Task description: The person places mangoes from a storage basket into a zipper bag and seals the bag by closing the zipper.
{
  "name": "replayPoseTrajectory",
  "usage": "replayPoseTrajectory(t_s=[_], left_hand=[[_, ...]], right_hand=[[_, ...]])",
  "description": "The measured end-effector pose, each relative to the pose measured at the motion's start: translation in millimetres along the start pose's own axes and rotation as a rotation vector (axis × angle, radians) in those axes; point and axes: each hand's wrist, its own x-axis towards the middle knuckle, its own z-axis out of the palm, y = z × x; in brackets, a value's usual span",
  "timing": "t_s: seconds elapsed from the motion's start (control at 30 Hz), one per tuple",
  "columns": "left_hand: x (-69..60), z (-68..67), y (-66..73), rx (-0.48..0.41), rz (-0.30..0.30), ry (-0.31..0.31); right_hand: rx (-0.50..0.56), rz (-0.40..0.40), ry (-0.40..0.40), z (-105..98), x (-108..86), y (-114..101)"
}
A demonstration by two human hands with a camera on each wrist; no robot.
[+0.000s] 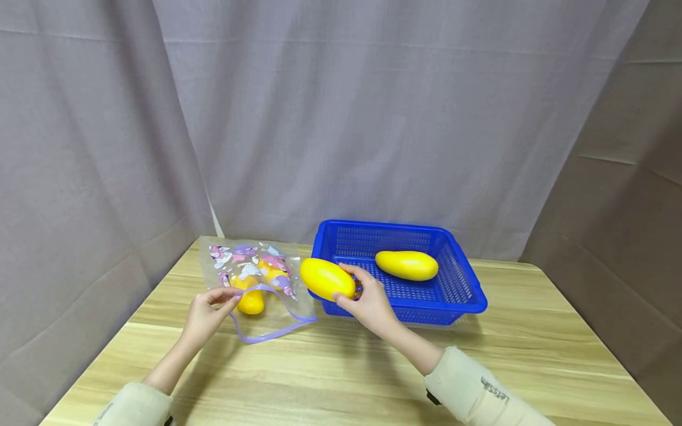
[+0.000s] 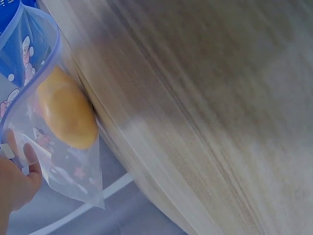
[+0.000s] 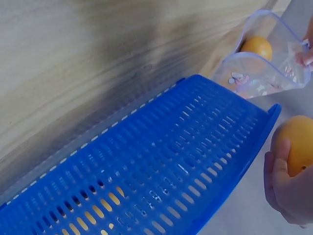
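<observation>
A clear bag (image 1: 213, 260) with cartoon prints and a purple edge lies at the left, its mouth held apart. The left hand (image 1: 208, 315) pinches that edge between thumb and fingers. Inside the bag are yellow fruits (image 1: 251, 303), one also showing in the left wrist view (image 2: 71, 115). The right hand (image 1: 371, 302) grips a yellow mango-like fruit (image 1: 326, 278) by its right end, above the near left rim of the blue basket (image 1: 426, 305). Another yellow fruit (image 1: 407, 265) lies in the basket. In the right wrist view the gripped fruit (image 3: 297, 142) is beside the basket's rim.
The wooden table (image 1: 298, 384) extends in front of the bag and basket. A grey curtain (image 1: 373, 118) hangs close behind them, with more fabric at the left and right sides.
</observation>
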Motion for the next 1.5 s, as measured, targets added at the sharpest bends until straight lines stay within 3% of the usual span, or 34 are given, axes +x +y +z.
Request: replayPoseTrajectory(t_s=[0.33, 0.63, 0.87, 1.1, 1.17, 1.37, 1.5], left_hand=[[1.3, 1.5, 2.1, -0.003, -0.005, -0.004], [9.7, 5.8, -30.6, 0.001, -0.014, -0.006], [9.0, 6.0, -34.6, -0.037, -0.01, -0.015], [6.7, 8.3, -35.6, -0.021, -0.014, -0.018], [5.2, 8.8, -32.4, -0.018, -0.02, -0.019], [0.3, 4.1, -0.6, -0.016, -0.034, -0.027], [0.1, 2.8, 0.7, -0.032, -0.032, -0.027]], right_hand=[[0.003, -0.014, -0.018, 11.2, -7.5, -2.3], [0.008, -0.034, -0.071, 18.5, -12.3, -8.8], [-0.012, -0.079, -0.144, 28.2, -18.7, -14.4], [0.009, -0.066, -0.235, 41.4, -25.3, -11.8], [0.008, -0.069, -0.253, 45.8, -27.7, -9.3], [-0.05, -0.104, -0.292, 60.5, -34.3, -1.0], [-0.105, -0.124, -0.293, 67.2, -35.2, -1.4]])
